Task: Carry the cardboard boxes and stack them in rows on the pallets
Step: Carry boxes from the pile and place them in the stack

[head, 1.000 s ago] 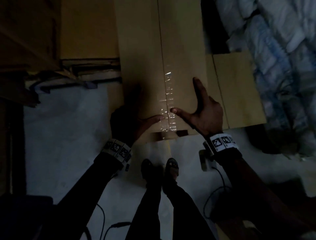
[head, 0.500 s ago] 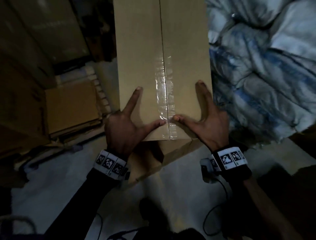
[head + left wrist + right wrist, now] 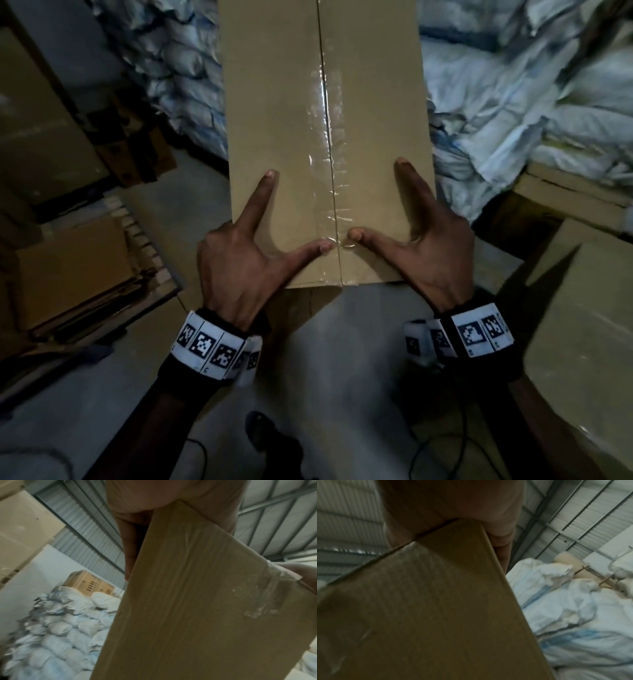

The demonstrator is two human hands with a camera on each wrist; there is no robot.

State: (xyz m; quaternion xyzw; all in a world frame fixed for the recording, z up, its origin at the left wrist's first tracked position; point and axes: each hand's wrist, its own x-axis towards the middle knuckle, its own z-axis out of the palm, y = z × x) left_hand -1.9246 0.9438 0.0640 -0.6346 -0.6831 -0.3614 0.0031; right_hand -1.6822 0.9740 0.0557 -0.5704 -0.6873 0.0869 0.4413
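I hold a long brown cardboard box (image 3: 325,137), its top seam sealed with clear tape, lengthwise out in front of me above the floor. My left hand (image 3: 246,260) grips its near left corner, with index finger and thumb spread on the top and the other fingers wrapped over the side. My right hand (image 3: 424,253) grips the near right corner the same way. In the left wrist view the box (image 3: 197,608) fills the frame, with fingers (image 3: 132,547) along its edge. The right wrist view shows the box (image 3: 428,608) and fingers (image 3: 501,543) on its side.
Piles of white and blue sacks (image 3: 513,102) rise ahead and to the right, with more sacks (image 3: 185,68) at the far left. A large carton (image 3: 582,325) stands close on my right. Flattened cardboard (image 3: 75,274) lies on the floor at left, beside tall boxes (image 3: 41,120).
The box has come up off the other cartons and now points toward the sacks. My left hand has moved onto the top near corner, matching the right.
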